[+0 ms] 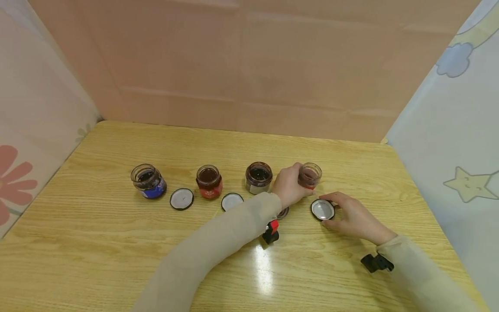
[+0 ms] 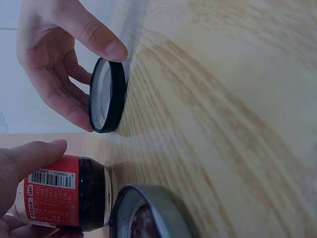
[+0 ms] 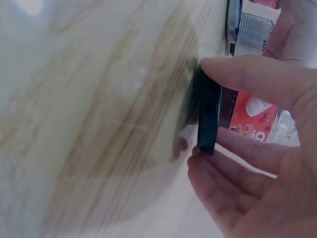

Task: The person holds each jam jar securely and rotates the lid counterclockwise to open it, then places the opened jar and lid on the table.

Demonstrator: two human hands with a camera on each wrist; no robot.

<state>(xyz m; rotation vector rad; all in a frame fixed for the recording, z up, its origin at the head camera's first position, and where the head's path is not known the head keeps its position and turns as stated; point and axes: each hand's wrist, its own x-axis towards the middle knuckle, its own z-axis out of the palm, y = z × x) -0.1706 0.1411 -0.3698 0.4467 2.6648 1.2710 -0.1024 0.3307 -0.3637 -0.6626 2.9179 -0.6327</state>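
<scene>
At the right end of a row of open glass jars, my left hand [image 1: 289, 186] grips a jar [image 1: 310, 172] with a red label and a dark lower part. In the left wrist view its thumb lies along that jar's label [image 2: 52, 191], with fingers on the opposite side. Just in front of it, my right hand [image 1: 352, 218] pinches a round black-rimmed lid [image 1: 322, 209] by its edge. Thumb and fingertips sit on opposite sides of this lid [image 3: 209, 116], its pale inner face turned up, at the tabletop. Another lid [image 1: 283, 212] lies partly hidden under my left forearm.
Further left stand an open dark jar with a pale label [image 1: 259, 178], a red-labelled jar [image 1: 209, 182] and a blue-labelled jar [image 1: 149, 182]. Two upturned lids, a middle one [image 1: 232, 202] and a left one [image 1: 182, 199], lie before them. A pinkish-brown backdrop [image 1: 241, 65] rises behind the wooden table [image 1: 117, 242].
</scene>
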